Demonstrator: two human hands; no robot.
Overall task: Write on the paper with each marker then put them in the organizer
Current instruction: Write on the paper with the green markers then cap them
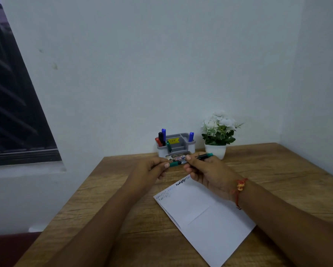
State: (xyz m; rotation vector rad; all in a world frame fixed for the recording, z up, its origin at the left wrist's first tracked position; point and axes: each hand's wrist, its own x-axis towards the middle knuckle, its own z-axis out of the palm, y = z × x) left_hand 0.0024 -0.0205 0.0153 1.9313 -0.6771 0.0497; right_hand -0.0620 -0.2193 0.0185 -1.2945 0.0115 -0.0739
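A green marker (178,162) lies level in the air above the wooden table, just in front of the organizer. My left hand (152,168) pinches its left end, which looks like the cap. My right hand (204,170) grips the barrel, and the marker's far end (206,156) sticks out past its knuckles. The white paper (204,214) lies below and to the right, with scribbles in several colours along its top edge. The grey organizer (178,146) stands at the back against the wall and holds red, black, blue and green markers on its left side and one blue marker (191,136) on its right.
A white pot of white flowers (217,132) stands right of the organizer near the room's corner. The table's left edge (71,205) runs diagonally down towards me. A dark window fills the far left.
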